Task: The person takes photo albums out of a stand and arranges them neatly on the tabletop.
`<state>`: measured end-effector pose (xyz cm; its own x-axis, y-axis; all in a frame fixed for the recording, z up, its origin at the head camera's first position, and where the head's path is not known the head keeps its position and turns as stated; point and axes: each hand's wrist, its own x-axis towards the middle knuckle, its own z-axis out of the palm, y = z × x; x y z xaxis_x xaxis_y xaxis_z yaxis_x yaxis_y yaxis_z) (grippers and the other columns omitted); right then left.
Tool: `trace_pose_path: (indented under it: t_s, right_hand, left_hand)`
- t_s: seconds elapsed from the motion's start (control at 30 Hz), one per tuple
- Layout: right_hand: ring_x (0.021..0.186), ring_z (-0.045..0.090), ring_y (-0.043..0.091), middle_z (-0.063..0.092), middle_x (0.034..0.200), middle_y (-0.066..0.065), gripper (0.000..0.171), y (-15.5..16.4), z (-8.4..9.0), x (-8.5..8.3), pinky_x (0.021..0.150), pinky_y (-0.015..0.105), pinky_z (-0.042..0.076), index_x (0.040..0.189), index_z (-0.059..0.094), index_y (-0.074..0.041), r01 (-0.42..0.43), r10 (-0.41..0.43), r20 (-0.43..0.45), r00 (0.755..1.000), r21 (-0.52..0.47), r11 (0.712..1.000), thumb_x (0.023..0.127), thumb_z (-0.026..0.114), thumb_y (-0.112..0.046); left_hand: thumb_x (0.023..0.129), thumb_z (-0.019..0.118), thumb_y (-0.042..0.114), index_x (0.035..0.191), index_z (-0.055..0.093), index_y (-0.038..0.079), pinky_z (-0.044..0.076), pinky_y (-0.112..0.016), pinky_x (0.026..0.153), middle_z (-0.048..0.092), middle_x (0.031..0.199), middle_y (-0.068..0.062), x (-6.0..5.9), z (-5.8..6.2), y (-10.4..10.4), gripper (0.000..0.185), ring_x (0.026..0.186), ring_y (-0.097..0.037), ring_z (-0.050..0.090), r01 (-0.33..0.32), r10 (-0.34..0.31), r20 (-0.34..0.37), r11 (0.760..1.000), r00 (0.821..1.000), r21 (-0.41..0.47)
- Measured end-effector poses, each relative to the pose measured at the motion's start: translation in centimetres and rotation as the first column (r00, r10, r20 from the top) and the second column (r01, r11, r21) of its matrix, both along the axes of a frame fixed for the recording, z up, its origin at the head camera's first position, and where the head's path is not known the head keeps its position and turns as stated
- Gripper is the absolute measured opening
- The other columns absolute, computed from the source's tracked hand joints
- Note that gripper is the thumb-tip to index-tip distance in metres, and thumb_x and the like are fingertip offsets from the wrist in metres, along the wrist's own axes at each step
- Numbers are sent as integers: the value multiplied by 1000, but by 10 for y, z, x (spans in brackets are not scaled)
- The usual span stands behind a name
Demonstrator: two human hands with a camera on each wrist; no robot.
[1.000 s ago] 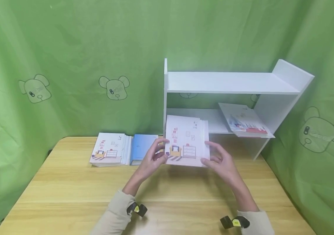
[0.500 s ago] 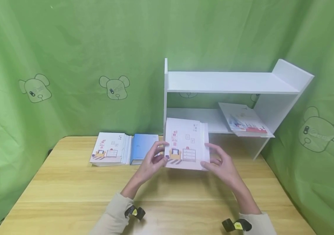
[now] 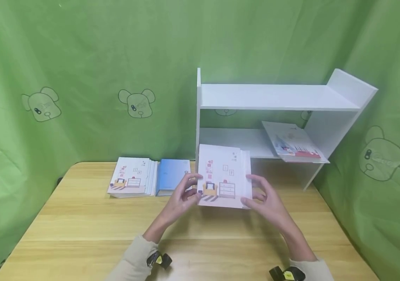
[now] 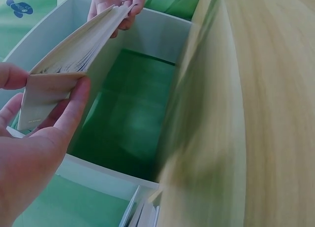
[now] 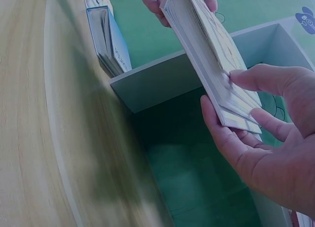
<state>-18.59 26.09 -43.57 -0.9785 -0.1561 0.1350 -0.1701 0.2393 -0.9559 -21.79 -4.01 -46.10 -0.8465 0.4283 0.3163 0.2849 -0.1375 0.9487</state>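
The stack of booklets (image 3: 224, 175) hangs above the table (image 3: 80, 234); my left hand (image 3: 182, 197) and right hand (image 3: 266, 199) grip its edges, apparently tilted.

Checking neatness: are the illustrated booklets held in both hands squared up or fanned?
Fanned: the illustrated booklets show stepped edges at the right hand, with the left hand opposite.

We see the stack of booklets (image 3: 224, 177) sinking a touch lower toward the worktop (image 3: 80, 230), its lower edge nearer us than a second ago. Our left hand (image 3: 182, 197) and right hand (image 3: 265, 197) have dropped with it, wrists drawn back toward the near edge.
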Motion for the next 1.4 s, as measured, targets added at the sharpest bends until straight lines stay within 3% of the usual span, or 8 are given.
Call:
trace_pose_path:
  t_s: [1.0, 1.4]
  right_hand:
    - [114, 63, 42, 45, 145, 24, 76, -2, 5, 12, 82, 34, 63, 151, 39, -12, 10, -15, 42, 999, 96, 995, 88, 82, -11]
    - [113, 64, 43, 45, 143, 27, 76, -7, 10, 13, 81, 33, 63, 151, 38, -9, -8, 6, 37, 999, 60, 998, 87, 80, -3]
  left_hand:
    - [94, 61, 0, 143, 45, 18, 58, -47, 97, 49, 143, -20, 15, -3, -3, 55, 120, -38, 61, -3, 3, 12, 1000, 1000, -5]
    - [93, 62, -1, 143, 45, 15, 58, -41, 96, 49, 143, -22, 16, -2, -9, 55, 124, -40, 59, 5, -5, 18, 1000, 1000, 7]
